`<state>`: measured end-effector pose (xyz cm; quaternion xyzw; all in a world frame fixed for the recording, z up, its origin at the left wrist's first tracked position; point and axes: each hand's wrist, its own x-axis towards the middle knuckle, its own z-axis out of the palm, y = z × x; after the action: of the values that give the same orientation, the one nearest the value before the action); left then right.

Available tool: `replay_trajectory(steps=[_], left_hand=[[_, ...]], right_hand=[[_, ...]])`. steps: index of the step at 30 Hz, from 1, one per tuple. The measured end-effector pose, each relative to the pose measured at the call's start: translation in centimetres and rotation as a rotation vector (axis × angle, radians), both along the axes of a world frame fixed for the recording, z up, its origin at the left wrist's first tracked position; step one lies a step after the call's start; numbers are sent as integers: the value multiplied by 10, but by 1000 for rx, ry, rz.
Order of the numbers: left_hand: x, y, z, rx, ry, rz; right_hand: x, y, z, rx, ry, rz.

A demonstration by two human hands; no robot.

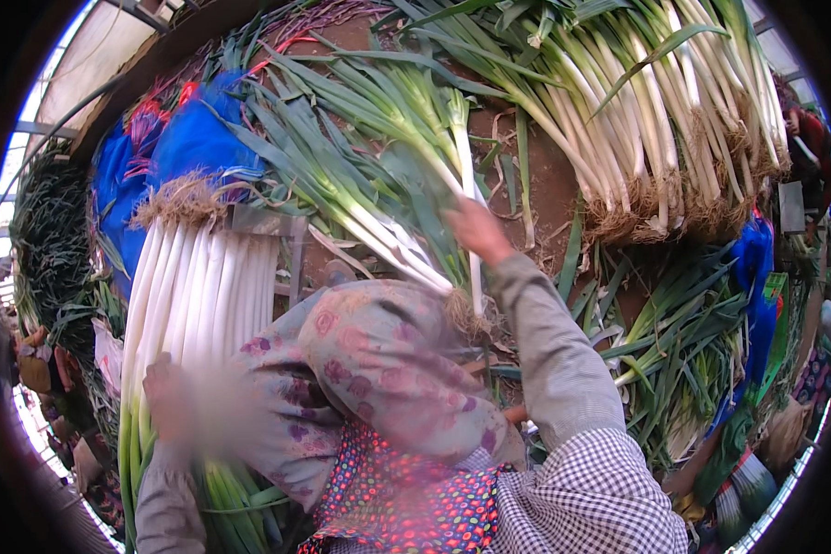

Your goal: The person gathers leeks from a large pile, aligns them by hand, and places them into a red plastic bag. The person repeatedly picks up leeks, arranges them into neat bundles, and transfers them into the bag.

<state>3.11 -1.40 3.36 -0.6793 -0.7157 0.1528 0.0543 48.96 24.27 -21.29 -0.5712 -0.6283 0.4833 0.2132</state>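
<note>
My right hand (479, 228) is curled around the white shank of a leek (468, 166) whose root end points down between my knee and forearm. Beside it lie more leeks (374, 228), green leaves towards the upper left, roots at my knee. My left hand (166, 395) rests at the left edge of a row of white leek stalks (201, 298); a blurred patch hides part of it, so its grip is unclear. These stalks lie side by side, roots at the top, next to a metal bracket (266, 223).
A large pile of leeks (637, 131) lies at the upper right. Blue netting or sheeting (197, 138) is behind the left row. More leafy leeks (678, 346) lie at right, near a green crate (773, 339). Part of another person (807, 142) shows at the far right.
</note>
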Motion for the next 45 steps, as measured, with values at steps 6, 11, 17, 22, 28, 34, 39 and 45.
replay_trajectory(steps=[6,11,17,22,28,34,39,45], left_hand=[[-12,-5,-6,-39,-9,152],[-11,-11,-11,52,-81,211],[6,-11,-22,183,-96,217],[8,-1,-13,178,-42,126],[112,68,22,377,-592,-62],[204,91,70,330,-310,-688],[109,66,131,361,103,-644],[7,-16,196,342,476,-45]], right_hand=[[71,-87,-120,-296,-270,-69],[38,-96,-81,-481,149,-325],[75,-113,56,-610,771,-403],[67,-154,126,-835,981,-482],[27,-208,230,-871,1212,-273],[-4,-211,297,-873,975,400],[-54,-141,277,200,556,1019],[-226,-14,231,867,368,902]])
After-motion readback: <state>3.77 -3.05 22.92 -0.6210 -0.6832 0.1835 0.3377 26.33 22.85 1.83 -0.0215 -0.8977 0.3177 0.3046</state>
